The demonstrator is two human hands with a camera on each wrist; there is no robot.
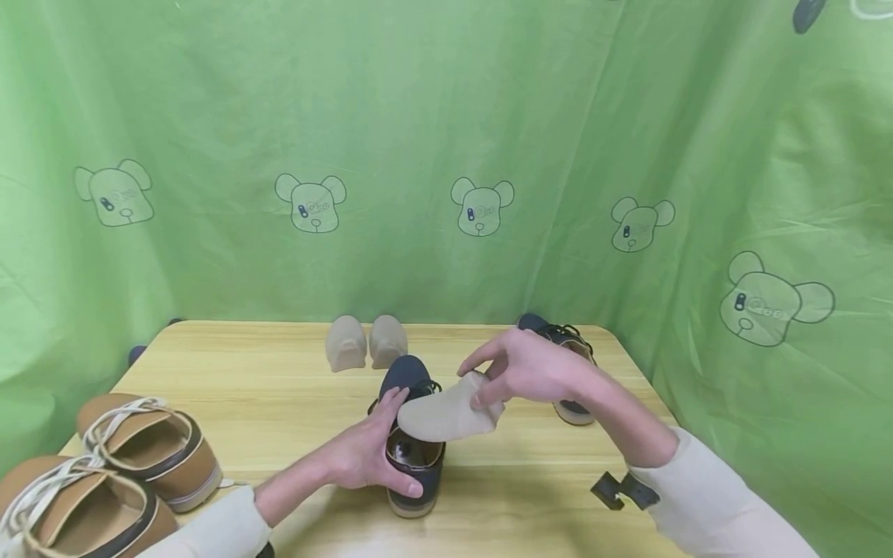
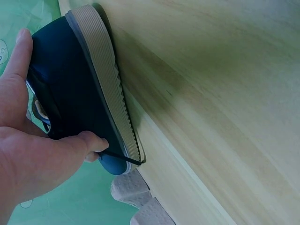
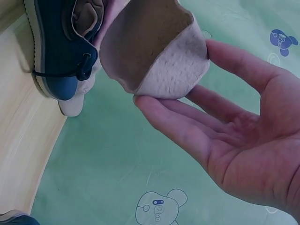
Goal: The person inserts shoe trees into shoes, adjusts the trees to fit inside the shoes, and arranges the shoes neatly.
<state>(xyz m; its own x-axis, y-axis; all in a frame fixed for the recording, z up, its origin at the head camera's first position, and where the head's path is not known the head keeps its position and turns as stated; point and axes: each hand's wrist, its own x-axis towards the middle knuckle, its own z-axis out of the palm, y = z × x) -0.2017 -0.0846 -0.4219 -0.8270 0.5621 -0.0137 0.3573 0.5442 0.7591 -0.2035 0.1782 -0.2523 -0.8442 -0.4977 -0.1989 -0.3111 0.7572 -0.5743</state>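
A navy lace-up shoe [image 1: 405, 373] stands on the wooden table with its heel toward me. My left hand [image 1: 363, 456] grips it around the opening, thumb near the heel and fingers along the side. The left wrist view shows the same shoe [image 2: 70, 79] with its ribbed pale sole down on the tabletop. Above the opening, my right hand [image 1: 533, 368] pinches a beige moulded-pulp shoe insert [image 1: 446, 415] by its rear end, rounded toe pointing left. In the right wrist view the insert [image 3: 180, 61] looks hollow, held between thumb and fingertips.
Two similar inserts [image 1: 387, 341] stand side by side at the table's back edge. Another navy shoe [image 1: 533, 321] is at the back right, partly behind my right hand. Brown shoes with white laces [image 1: 198, 457] sit at the left. A green curtain [image 1: 418, 101] surrounds the table.
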